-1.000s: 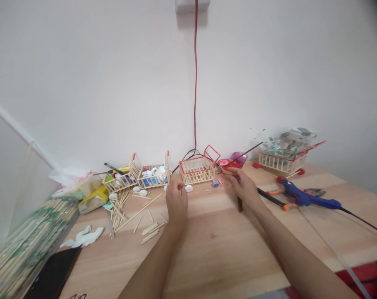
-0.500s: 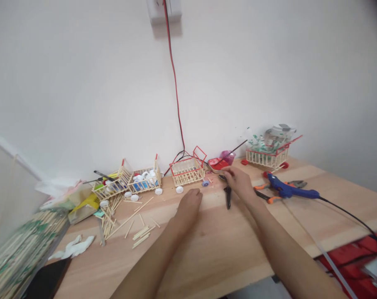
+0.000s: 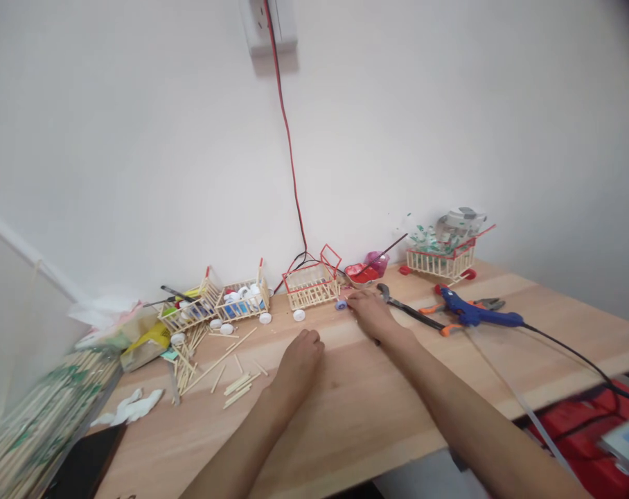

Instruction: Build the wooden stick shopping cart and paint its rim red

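My left hand point(image 3: 300, 359) rests on the wooden table with its fingers curled in; whatever it may hold is hidden. Palm down, my right hand point(image 3: 370, 315) lies on the tabletop, its fingers stretched toward a small blue wheel point(image 3: 341, 305). A dark tip shows under its wrist; the rest of that object is covered. Behind the hands stands a small stick cart point(image 3: 313, 294) with a red-painted rim and handle and a white wheel point(image 3: 299, 315). A dish of red paint point(image 3: 364, 274) with a brush point(image 3: 390, 250) across it sits beyond my right hand.
Two more stick carts point(image 3: 244, 299) point(image 3: 190, 310) hold caps and tools at left, above loose sticks point(image 3: 236, 388). Right are a blue glue gun point(image 3: 475, 313), pliers point(image 3: 491, 303), a black rod-like tool point(image 3: 415, 315) and a filled cart point(image 3: 439, 263). A corded red cable point(image 3: 288, 138) hangs down the wall.
My right hand has moved left and down from the dish's front edge, covering the black object on the table. My left hand has drawn slightly back toward me. The view has shifted slightly.
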{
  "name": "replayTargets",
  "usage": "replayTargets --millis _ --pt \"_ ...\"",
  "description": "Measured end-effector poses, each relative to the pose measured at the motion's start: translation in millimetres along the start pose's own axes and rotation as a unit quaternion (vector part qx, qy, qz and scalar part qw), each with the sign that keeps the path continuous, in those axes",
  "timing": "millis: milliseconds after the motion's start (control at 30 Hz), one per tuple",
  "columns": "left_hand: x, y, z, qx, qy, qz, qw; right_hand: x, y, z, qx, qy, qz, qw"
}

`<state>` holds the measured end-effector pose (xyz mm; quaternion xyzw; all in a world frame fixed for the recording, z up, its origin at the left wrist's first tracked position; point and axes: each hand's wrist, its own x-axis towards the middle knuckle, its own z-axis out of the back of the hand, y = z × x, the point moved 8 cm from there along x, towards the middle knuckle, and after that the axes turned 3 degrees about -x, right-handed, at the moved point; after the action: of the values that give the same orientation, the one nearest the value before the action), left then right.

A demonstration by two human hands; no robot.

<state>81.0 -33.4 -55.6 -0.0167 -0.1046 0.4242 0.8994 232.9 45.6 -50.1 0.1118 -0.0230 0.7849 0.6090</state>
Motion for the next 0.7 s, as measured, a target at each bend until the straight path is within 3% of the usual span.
replayTargets --millis 167,300,467,700 --pt "-39 15 6.2 0.019 0.017 0.033 0.999 1 4 -2 -0.034 0.029 -0.017 0.999" --pt "-60 24 9.6 0.002 -0.007 0.051 0.999 3 -2 -3 -0.041 0.037 -0.071 0.996" --pt "-66 30 7.2 -0.032 -0.052 0.056 0.997 6 -8 -1 -0.036 0.038 -0.13 0.99" --pt "-72 33 13.2 -0.096 -0.107 0.061 0.988 18 -14 -4 -0.037 0.096 -0.189 0.977"
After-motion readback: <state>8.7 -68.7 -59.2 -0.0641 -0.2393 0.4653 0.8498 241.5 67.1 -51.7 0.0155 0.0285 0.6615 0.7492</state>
